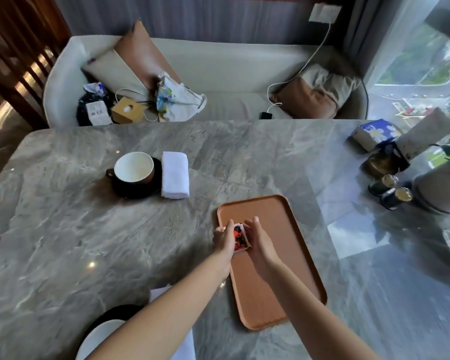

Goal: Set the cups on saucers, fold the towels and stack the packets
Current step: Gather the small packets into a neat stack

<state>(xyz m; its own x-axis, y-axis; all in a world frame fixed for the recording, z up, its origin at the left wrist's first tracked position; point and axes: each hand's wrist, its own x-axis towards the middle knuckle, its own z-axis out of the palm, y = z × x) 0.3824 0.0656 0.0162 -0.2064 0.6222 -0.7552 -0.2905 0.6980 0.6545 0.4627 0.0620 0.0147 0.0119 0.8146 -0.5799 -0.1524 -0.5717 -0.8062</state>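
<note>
A small stack of red-and-black packets (240,238) rests at the near-left part of an orange tray (276,219). My left hand (223,239) presses its left side and my right hand (257,239) cups its right side. Farther left, a brown cup with a white inside (134,167) stands on a black saucer (155,189), and a folded white towel (175,174) lies right beside it. At the bottom edge a second white cup (99,339) sits on a black saucer (115,311), partly hidden by my left arm, with a white towel (157,292) edge showing behind.
The grey marble table (89,229) ends at a white sofa (218,63) with cushions and bags. At the far right stand a tissue pack (377,132), two small dark jars (390,190) and a plant pot (442,188).
</note>
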